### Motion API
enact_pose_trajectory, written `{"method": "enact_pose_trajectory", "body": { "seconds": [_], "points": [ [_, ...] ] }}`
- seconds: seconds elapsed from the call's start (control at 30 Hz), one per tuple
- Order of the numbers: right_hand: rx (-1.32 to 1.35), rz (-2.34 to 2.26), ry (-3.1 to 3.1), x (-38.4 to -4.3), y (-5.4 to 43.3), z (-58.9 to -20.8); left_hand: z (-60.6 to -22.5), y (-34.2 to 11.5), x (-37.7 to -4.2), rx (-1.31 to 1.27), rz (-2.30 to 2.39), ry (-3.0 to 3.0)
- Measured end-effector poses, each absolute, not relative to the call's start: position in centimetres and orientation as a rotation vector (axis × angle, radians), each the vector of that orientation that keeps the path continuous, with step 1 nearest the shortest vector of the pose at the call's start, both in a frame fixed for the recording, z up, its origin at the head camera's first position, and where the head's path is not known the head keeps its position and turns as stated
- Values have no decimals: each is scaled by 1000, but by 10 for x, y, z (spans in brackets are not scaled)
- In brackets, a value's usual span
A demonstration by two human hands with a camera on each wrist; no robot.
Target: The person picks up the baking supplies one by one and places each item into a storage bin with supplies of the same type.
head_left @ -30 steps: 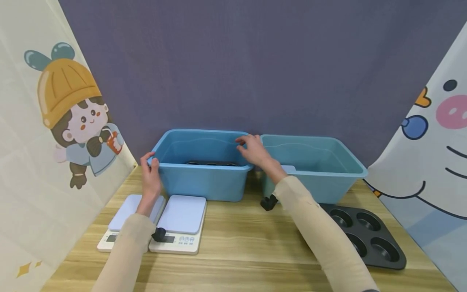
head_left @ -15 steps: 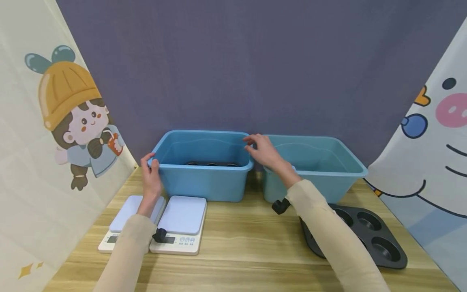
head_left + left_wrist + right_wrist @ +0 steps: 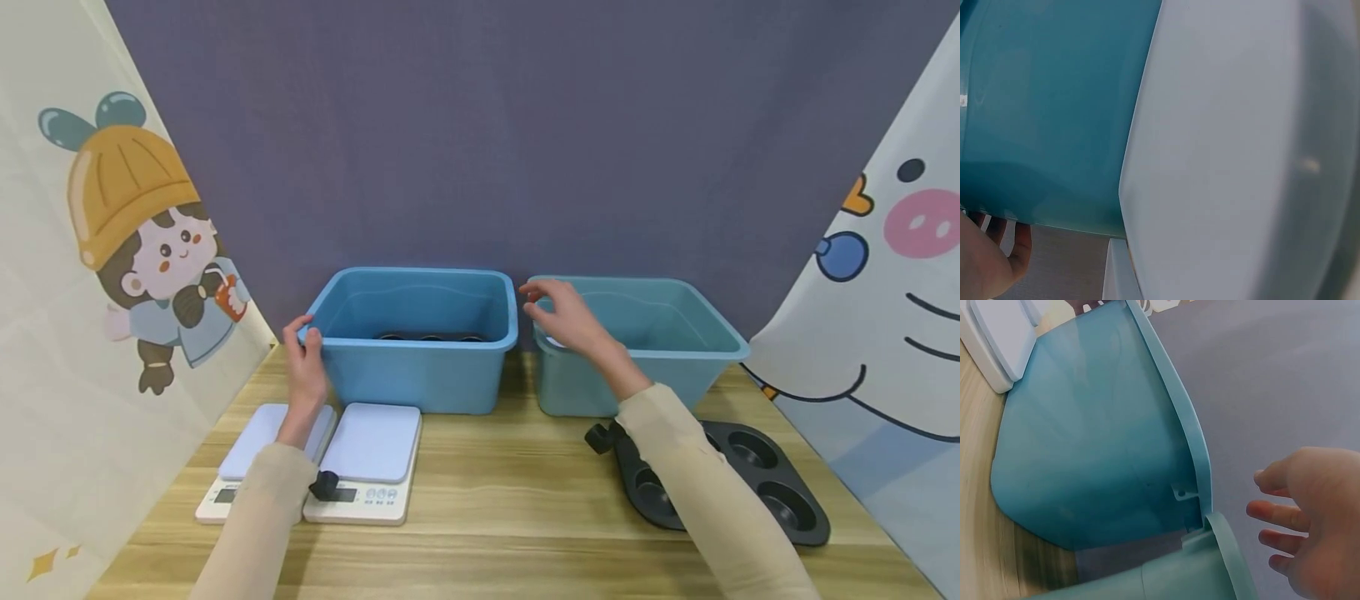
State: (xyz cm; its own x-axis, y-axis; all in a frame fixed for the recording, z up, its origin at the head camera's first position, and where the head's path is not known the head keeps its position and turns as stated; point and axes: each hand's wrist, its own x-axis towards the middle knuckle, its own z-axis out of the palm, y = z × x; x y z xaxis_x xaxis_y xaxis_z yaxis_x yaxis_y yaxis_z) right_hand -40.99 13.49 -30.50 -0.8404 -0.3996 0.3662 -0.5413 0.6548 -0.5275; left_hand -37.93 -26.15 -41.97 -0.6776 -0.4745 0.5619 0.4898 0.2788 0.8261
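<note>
A blue plastic bin (image 3: 420, 379) stands at the back of the table. My left hand (image 3: 304, 375) grips its left rim, thumb in front and fingers at the side; in the left wrist view the fingers (image 3: 1020, 247) bend against the bin's wall. My right hand (image 3: 573, 321) is in the air over the left end of a teal bin (image 3: 637, 385), its fingers loosely bent around nothing. The right wrist view shows that hand (image 3: 1316, 525) apart from both bins' rims. Inside the blue bin, a dark thing with round cups (image 3: 431, 337) is mostly hidden by the front wall.
Two white kitchen scales, the left scale (image 3: 251, 442) and the right scale (image 3: 375, 446), lie before the blue bin. A black muffin tin (image 3: 765, 475) rests at the right, partly under my right sleeve. A white object shows in the teal bin. Purple cloth (image 3: 480, 133) hangs behind.
My right hand has moved right, from the blue bin's right rim to over the teal bin's left end. My left hand has stayed on the blue bin's rim.
</note>
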Motion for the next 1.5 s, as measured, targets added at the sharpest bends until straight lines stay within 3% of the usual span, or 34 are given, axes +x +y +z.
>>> {"method": "enact_pose_trajectory", "body": {
  "seconds": [0.7,1.5],
  "points": [
    [787,934,-2580,-382,188,-304,-417,-260,-378,2,-1534,-1828],
    [703,798,-2401,-349,259,-328,-420,-260,-382,-14,-1568,-1735]
  ]
}}
